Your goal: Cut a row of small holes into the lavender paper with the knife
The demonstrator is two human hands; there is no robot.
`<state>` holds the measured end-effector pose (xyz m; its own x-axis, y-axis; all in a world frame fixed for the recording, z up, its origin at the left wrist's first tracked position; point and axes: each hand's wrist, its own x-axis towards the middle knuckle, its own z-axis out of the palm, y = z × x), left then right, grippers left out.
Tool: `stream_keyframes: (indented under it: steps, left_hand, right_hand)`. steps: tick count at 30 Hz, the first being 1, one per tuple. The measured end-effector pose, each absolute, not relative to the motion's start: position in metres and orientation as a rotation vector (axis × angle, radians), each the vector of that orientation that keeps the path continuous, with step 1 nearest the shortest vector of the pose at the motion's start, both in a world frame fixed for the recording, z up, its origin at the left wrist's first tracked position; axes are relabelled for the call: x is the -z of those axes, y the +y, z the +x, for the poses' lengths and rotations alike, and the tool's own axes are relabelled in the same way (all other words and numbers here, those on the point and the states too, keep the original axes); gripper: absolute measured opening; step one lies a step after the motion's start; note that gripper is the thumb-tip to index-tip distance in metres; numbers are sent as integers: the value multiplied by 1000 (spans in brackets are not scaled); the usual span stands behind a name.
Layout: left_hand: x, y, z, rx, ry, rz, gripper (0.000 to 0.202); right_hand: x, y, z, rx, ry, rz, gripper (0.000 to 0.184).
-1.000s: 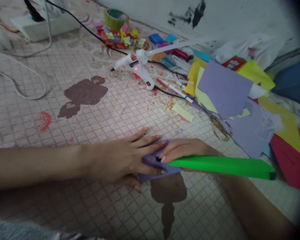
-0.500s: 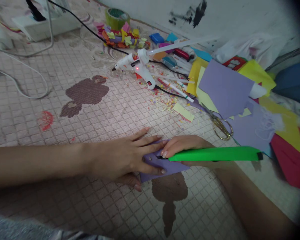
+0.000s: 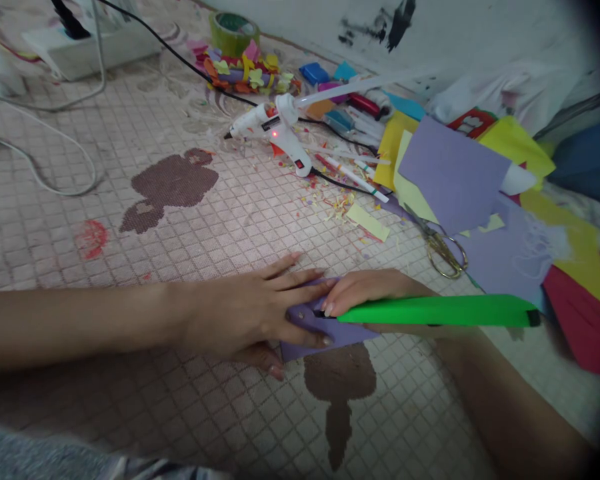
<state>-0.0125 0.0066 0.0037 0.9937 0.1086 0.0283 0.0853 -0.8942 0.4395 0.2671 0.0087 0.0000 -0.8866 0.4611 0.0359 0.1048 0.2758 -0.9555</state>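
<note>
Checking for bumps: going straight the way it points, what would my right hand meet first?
Probably your left hand: its fingers lie at your right hand's fingertips, over the purple paper, though depth is unclear.

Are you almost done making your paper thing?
Looks done: the purple paper is folded, and paper scraps are already cut. In hand: the left hand presses it while the right hand holds a green paper strip at its opening. Left: probably gluing, since the glue gun shows a red light.
</note>
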Motion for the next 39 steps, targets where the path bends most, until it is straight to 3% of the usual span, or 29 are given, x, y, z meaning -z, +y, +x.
stream_keyframes:
  steps: [39]
  left_hand:
    - [-3, 6, -13, -32, 149, 2666, 58]
  right_hand:
    - [0, 6, 265, -1559, -2201, -591, 29]
